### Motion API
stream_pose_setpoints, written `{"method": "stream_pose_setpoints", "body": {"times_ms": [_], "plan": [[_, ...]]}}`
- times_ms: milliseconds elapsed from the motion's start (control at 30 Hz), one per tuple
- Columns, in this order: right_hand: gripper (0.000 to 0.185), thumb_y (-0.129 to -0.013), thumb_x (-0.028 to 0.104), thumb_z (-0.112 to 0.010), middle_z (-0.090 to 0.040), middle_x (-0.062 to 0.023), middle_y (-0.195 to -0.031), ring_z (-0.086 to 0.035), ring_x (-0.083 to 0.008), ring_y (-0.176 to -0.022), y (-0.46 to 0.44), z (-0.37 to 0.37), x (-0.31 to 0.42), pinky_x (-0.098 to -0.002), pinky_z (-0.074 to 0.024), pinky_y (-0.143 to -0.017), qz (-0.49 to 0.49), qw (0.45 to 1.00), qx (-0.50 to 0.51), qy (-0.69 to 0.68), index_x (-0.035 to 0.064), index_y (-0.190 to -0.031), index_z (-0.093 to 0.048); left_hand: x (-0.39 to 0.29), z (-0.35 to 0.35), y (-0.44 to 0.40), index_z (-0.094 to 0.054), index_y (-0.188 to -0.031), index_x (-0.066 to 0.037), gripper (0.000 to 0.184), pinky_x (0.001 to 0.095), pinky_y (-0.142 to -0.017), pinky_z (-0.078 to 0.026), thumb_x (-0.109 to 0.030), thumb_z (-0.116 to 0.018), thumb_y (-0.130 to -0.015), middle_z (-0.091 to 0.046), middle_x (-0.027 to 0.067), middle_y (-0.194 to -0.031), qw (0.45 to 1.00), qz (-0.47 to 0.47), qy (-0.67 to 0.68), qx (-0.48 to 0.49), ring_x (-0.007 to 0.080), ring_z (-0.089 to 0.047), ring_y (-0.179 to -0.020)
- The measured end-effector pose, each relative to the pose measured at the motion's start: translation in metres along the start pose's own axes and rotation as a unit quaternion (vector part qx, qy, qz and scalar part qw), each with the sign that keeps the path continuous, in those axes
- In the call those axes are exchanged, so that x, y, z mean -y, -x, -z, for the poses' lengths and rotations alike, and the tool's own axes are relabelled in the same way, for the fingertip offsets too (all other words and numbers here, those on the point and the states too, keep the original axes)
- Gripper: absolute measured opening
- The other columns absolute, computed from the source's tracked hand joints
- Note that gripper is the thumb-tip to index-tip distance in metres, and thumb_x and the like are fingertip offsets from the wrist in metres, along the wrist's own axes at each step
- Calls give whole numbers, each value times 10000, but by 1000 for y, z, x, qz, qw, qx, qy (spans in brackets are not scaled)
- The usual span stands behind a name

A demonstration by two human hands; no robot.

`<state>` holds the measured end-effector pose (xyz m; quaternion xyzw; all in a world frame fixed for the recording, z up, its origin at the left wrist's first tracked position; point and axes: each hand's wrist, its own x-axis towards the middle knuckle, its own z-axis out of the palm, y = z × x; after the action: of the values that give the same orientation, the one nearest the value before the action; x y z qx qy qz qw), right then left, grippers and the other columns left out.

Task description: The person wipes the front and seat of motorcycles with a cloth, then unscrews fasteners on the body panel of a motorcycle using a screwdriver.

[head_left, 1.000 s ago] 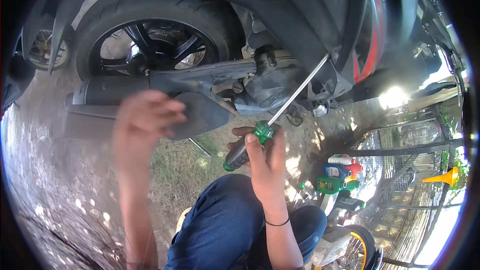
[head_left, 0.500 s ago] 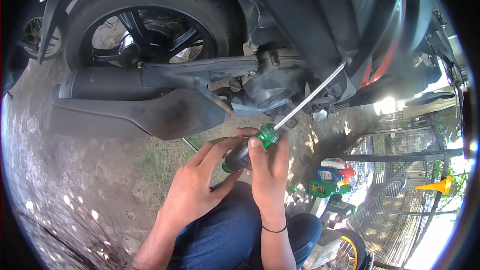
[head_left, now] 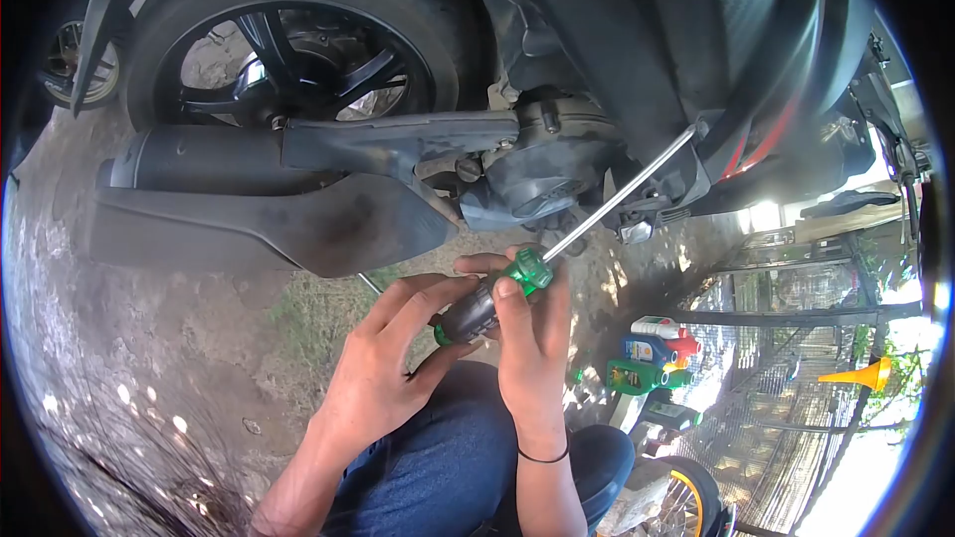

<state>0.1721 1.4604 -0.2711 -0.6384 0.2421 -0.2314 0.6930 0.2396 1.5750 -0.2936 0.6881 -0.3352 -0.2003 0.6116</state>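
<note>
A long screwdriver (head_left: 617, 197) with a black and green handle slants up to the right. Its tip meets the dark body panels of a scooter (head_left: 637, 50), though the exact contact spot is too small to make out. My right hand (head_left: 532, 358) is closed round the front of the handle, thumb on the green collar. Around the handle's rear end, the thumb and fingers of my left hand (head_left: 383, 358) are curled in a pinch.
The rear wheel (head_left: 463, 50) and the exhaust muffler (head_left: 229, 161) lie beyond my hands. On the right stand several fluid bottles (head_left: 637, 376), a yellow funnel (head_left: 860, 376) and a mesh fence (head_left: 766, 408). A spoked wheel (head_left: 708, 497) shows at the lower right.
The handle and both hands sit slightly further left in view, and the scooter has shifted a little with the camera. The grip looks nearly the same.
</note>
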Motion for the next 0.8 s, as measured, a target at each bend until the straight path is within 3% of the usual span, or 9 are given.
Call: {"method": "stream_pose_setpoints", "body": {"times_ms": [300, 400, 500, 600, 800], "plan": [[216, -923, 92, -440, -570, -130, -1048, -485, -73, -787, -1, 1, -1, -221, -411, -724, -10, 998, 5, -62, 26, -1114, -363, 3, 1, -3, -537, -1127, -69, 513, 373, -765, -505, 29, -695, -649, -545, 118, -1090, 1000, -30, -6, -4, 314, -577, -962], [283, -916, 169, -443, -551, -196, -1073, -561, -201, -919, -2, 3, -6, -302, -496, -741, -9, 999, 25, -29, 42, -1155, -362, 3, 4, -2, -544, -1124, -68, 517, 371, -762, -506, 34, -699, -642, -547, 116, -1086, 999, -36, -3, -13, 311, -577, -959], [209, -920, 83, -430, -568, -136, -1059, -474, -70, -789, -1, 2, -1, -226, -407, -738, -23, 997, 24, -65, 26, -1112, -366, 1, 6, -3, -549, -1122, -69, 517, 368, -759, -507, 35, -703, -639, -550, 113, -1080, 999, -33, 3, -9, 309, -578, -955], [266, -915, 158, -435, -544, -201, -1080, -555, -214, -952, -2, 4, -3, -311, -499, -752, -24, 999, 33, -23, 46, -1146, -366, 0, 6, -4, -551, -1119, -67, 513, 365, -757, -508, 33, -704, -639, -551, 111, -1076, 1000, -31, 4, -7, 307, -579, -950], [261, -910, 141, -428, -545, -203, -1076, -546, -223, -972, -3, 1, -4, -325, -491, -779, -26, 999, 36, -31, 45, -1145, -367, 1, 11, -3, -550, -1118, -66, 513, 365, -752, -509, 28, -706, -638, -552, 109, -1071, 1000, -25, -2, -8, 304, -582, -939]]}}
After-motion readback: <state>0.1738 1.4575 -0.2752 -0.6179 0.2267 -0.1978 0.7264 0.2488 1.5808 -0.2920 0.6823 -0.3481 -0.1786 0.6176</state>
